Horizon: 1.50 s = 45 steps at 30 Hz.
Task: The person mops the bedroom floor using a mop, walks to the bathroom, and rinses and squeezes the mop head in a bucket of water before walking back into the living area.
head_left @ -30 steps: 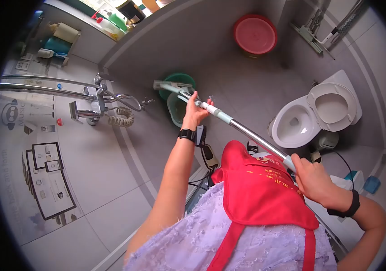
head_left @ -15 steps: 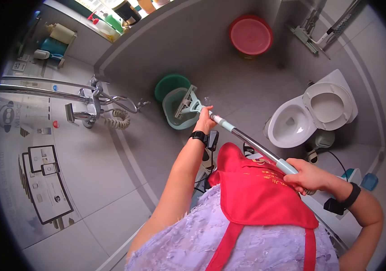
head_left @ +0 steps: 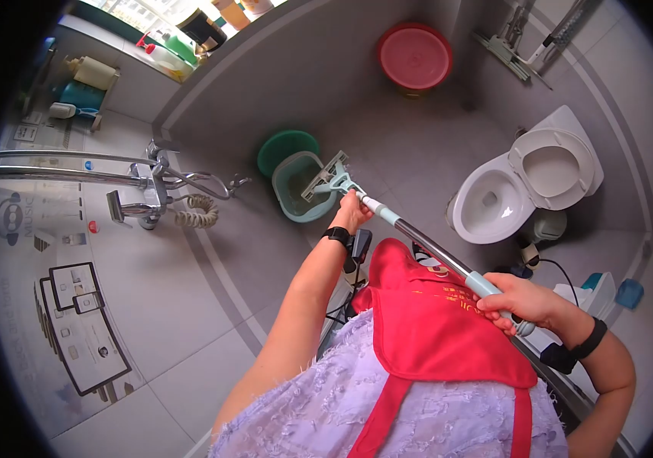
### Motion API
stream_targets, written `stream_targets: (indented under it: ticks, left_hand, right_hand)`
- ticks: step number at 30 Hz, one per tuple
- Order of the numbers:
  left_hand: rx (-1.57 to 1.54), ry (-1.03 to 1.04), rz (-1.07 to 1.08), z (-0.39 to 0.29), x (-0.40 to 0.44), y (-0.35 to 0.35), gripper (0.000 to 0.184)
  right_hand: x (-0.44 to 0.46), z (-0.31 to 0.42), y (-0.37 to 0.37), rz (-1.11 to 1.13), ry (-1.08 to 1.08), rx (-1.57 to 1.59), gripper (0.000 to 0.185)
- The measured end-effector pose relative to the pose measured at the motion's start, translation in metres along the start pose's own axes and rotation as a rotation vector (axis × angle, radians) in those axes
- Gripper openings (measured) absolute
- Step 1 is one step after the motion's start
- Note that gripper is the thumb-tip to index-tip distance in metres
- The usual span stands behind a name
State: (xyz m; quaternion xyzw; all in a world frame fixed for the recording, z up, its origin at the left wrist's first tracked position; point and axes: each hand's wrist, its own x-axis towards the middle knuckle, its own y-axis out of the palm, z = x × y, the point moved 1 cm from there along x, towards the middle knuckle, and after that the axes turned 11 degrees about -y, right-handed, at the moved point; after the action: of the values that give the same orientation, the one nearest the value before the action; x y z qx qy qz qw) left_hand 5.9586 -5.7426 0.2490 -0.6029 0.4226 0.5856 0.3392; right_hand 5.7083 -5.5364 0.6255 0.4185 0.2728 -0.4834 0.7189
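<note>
A mop (head_left: 433,243) with a pale green and steel handle runs diagonally across the view. My left hand (head_left: 353,211) is closed around its lower end, just behind the mop head (head_left: 328,179). My right hand (head_left: 521,296) grips the upper part of the handle, near its rounded end, in front of a red apron (head_left: 449,328). The mop head has a pale frame and is tilted over the right side of a grey-green bucket (head_left: 287,206). Whether it touches the rim, I cannot tell.
A green basin (head_left: 277,146) lies behind the bucket. A red-lidded tub (head_left: 416,57) stands at the far wall, and an open toilet (head_left: 487,206) at right. A shower mixer (head_left: 155,187) juts from the left wall. More cleaning tools (head_left: 506,53) lean at upper right.
The mop head has shifted slightly right relative to the bucket, with both hands still on the handle. The whole view has also shifted a little.
</note>
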Motion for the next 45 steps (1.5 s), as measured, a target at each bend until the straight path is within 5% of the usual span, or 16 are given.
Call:
stream_targets:
  ticks: [6, 9, 12, 15, 21, 25, 33, 39, 45]
  left_hand:
    - [-0.018, -0.065, -0.012, -0.004, 0.012, 0.004, 0.031]
    - [0.116, -0.118, 0.251, -0.011, 0.049, -0.002, 0.029]
    - [0.098, -0.067, 0.276, -0.006, 0.054, -0.004, 0.027]
    - [0.01, -0.052, 0.128, 0.001, 0.025, 0.002, 0.035]
    - [-0.133, -0.023, 0.305, -0.003, -0.016, -0.002, 0.056]
    - [-0.194, 0.059, 0.434, -0.011, -0.016, 0.001, 0.053]
    - [-0.245, 0.12, 0.735, -0.009, -0.059, 0.034, 0.017]
    - [-0.388, 0.132, 0.788, -0.006, -0.048, 0.062, 0.018]
    - [-0.395, 0.225, 1.072, 0.011, -0.076, 0.068, 0.024]
  right_hand:
    - [-0.003, -0.001, 0.006, -0.001, -0.011, 0.057, 0.016]
    - [-0.002, -0.006, 0.004, -0.005, -0.023, -0.011, 0.018]
    - [-0.002, -0.005, 0.002, -0.043, -0.016, -0.084, 0.017]
    - [-0.007, -0.004, 0.004, -0.036, -0.037, -0.151, 0.02]
    - [-0.027, -0.008, 0.001, 0.03, -0.053, 0.081, 0.025]
    - [-0.033, -0.011, 0.001, 0.085, -0.024, 0.383, 0.028]
    - [-0.034, -0.032, -0.013, 0.223, -0.051, 0.754, 0.038]
    - [-0.03, -0.046, -0.028, 0.251, -0.037, 0.857, 0.035]
    - [-0.028, -0.063, -0.035, 0.243, -0.056, 0.914, 0.032]
